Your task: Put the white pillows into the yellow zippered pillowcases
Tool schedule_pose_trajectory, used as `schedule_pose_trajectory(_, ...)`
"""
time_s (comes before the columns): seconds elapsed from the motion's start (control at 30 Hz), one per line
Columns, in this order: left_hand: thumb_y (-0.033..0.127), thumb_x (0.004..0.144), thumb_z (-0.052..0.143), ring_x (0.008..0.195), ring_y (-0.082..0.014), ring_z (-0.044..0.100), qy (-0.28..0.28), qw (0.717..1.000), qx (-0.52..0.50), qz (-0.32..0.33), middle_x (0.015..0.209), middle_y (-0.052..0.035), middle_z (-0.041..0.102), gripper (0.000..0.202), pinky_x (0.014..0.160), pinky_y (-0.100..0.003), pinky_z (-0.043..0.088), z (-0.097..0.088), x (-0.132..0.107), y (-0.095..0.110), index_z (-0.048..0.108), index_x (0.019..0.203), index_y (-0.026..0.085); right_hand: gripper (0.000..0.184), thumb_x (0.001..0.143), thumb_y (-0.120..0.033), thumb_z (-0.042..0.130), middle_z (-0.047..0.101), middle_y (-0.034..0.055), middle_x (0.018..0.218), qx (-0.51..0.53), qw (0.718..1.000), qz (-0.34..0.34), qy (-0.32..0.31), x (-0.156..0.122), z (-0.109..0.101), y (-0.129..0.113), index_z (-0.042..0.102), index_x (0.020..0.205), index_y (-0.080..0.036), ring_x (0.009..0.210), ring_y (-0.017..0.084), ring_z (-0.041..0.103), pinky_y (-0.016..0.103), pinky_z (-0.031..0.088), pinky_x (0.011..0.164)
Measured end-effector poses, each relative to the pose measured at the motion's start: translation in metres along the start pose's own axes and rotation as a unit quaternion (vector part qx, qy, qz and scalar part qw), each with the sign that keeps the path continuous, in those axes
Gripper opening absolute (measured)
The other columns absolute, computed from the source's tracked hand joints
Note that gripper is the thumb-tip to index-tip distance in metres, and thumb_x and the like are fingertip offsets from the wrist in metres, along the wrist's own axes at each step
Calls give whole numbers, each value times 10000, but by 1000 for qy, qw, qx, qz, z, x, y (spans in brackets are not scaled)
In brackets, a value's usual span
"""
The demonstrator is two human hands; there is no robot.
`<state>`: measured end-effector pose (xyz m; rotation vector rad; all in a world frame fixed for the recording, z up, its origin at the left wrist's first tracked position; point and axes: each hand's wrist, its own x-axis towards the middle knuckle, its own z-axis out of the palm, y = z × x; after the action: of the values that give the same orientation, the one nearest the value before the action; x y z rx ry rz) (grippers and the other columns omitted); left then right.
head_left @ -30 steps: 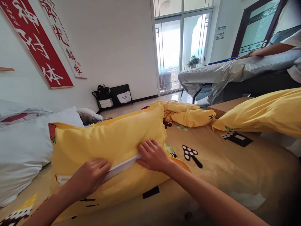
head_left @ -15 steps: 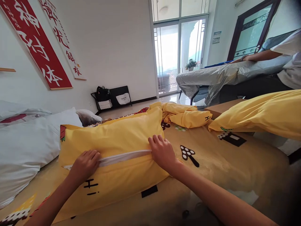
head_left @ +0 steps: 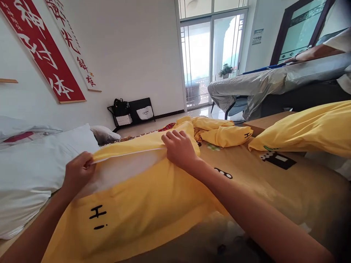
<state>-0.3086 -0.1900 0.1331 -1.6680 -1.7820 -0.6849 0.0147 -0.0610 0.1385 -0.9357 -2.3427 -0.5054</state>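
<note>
A yellow pillowcase printed with "Hi" covers a white pillow on the bed in front of me. My left hand pinches the upper edge of the case's opening at its left end. My right hand grips the same edge at its right end, fingers curled over the cloth. Between the hands the opening gapes and the white pillow shows inside. The case stands lifted and tilted toward me.
White pillows lie at the left. A crumpled yellow cloth and another yellow pillow lie at the right on the mustard mushroom-print sheet. Another person's arm rests on a grey-covered table.
Both hands have lifted the pillowcase's opening edge up and away, spreading apart. The white strip of pillow has widened, and the case now tilts toward me.
</note>
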Motion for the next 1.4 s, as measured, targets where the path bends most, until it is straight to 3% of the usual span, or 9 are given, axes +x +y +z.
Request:
schedule_pose_trajectory(0.1, 157, 729, 398, 533, -112, 388, -242, 961, -113, 76, 557, 24, 390, 225, 531, -220, 305, 44, -50, 10, 240, 576, 205, 204, 799, -93, 497, 622, 90, 953, 67, 980, -81, -169, -39, 34, 8, 622, 944, -164, 892, 210, 539, 323, 367, 746)
schedule_pose_trajectory(0.17, 129, 724, 363, 541, -117, 427, -296, 943, -115, 102, 580, 11, 446, 189, 539, -225, 312, 62, -73, 22, 277, 572, 202, 216, 805, -112, 514, 620, 84, 1000, 92, 963, -109, -228, -68, 56, 14, 621, 983, -173, 919, 204, 539, 311, 371, 757)
schedule_pose_trajectory(0.27, 80, 722, 352, 561, -125, 467, -282, 945, -81, 144, 614, 8, 502, 179, 554, -233, 309, 50, -67, 36, 363, 588, 197, 236, 836, -87, 482, 619, 90, 1005, 63, 974, -97, -195, -95, 61, 20, 614, 1011, -174, 941, 215, 532, 325, 359, 780)
schedule_pose_trajectory(0.47, 108, 794, 399, 550, -139, 414, -69, 982, -14, 173, 560, 8, 442, 240, 550, -253, 286, -1, -37, 41, 377, 574, 202, 211, 836, -39, 455, 613, 90, 889, -6, 999, -34, -41, -100, 36, 19, 620, 878, -164, 850, 217, 513, 336, 323, 739)
schedule_pose_trajectory(0.7, 36, 658, 352, 526, -104, 450, -320, 927, -123, 150, 573, 20, 498, 180, 524, -216, 299, 41, -88, 55, 317, 577, 193, 176, 860, -103, 490, 624, 69, 985, 76, 979, -72, -175, -121, 63, 4, 601, 975, -176, 885, 196, 551, 311, 361, 754)
schedule_pose_trajectory(0.97, 186, 710, 450, 512, -82, 281, 24, 992, -121, -24, 546, 50, 252, 246, 480, -218, 273, -27, -37, 45, 256, 562, 211, 172, 852, -132, 490, 624, 91, 979, 2, 996, 25, -91, -77, 22, -5, 582, 989, -182, 909, 214, 554, 284, 364, 641)
schedule_pose_trajectory(1.1, 173, 689, 526, 528, -81, 273, 232, 969, -32, -82, 515, 61, 261, 203, 509, -246, 255, -41, -18, 45, 373, 558, 199, 215, 915, -110, 380, 628, 103, 949, -14, 995, 26, -90, -43, 16, -22, 573, 981, -176, 861, 216, 570, 284, 360, 585)
schedule_pose_trajectory(1.2, 151, 700, 526, 546, -71, 269, 257, 960, -59, -89, 528, 68, 256, 201, 519, -242, 242, -43, -7, 51, 369, 582, 188, 249, 912, -78, 351, 626, 105, 963, -24, 997, 4, -67, -28, 14, -28, 561, 1010, -168, 870, 226, 571, 301, 380, 610)
schedule_pose_trajectory(1.4, 123, 755, 476, 503, -75, 242, 141, 989, -30, 7, 535, 60, 233, 300, 507, -239, 253, -23, -42, 77, 269, 552, 200, 262, 881, -59, 381, 623, 129, 991, -39, 998, 26, -43, -34, 24, -18, 575, 1029, -153, 930, 246, 559, 319, 384, 645)
